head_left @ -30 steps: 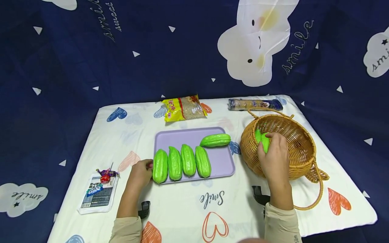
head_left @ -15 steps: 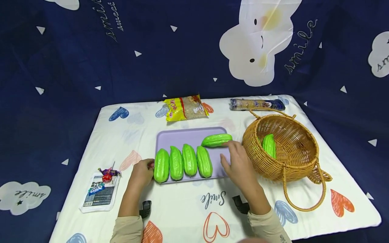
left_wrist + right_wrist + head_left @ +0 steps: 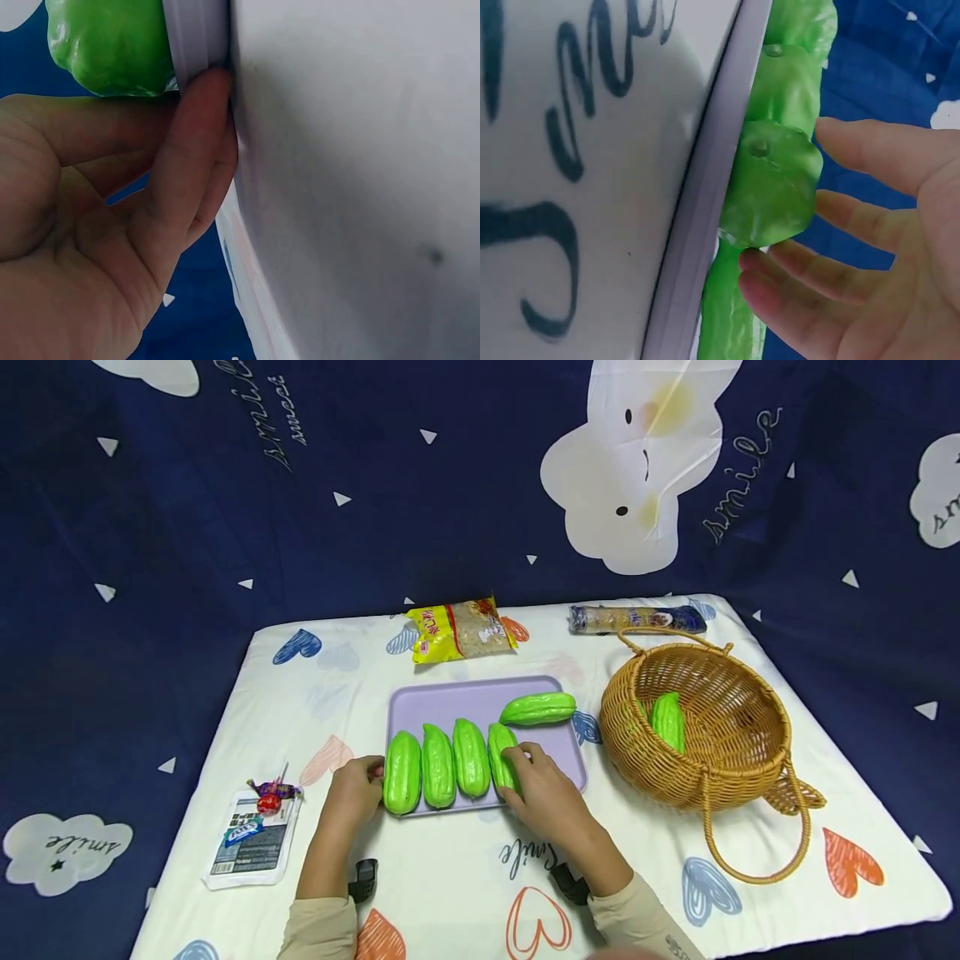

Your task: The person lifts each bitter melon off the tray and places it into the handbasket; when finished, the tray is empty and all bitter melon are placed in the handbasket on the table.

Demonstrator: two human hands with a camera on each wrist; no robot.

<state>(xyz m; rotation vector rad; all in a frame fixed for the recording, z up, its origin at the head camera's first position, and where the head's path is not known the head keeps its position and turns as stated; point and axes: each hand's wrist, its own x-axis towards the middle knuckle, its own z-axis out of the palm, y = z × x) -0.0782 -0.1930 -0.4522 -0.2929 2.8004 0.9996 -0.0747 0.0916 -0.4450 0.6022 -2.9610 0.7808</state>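
At far left on the bench (image 3: 450,910), candies (image 3: 268,802) rest on a white packet (image 3: 251,860), its print too small to read. The left hand (image 3: 354,789) pinches a lilac tray (image 3: 442,697) by its left edge. Four bitter gourds (image 3: 402,772) lie side by side there, a fifth crosswise. Behind, a yellow bag (image 3: 461,631) bears unclear red lettering; in front, the cloth reads "Smile". The right hand (image 3: 551,795), angled inward, curves thumb and parted fingers around the fourth gourd (image 3: 501,743); half a second ago it was beside the crosswise one. At right, a wicker basket (image 3: 633,760) holds another gourd (image 3: 667,722).
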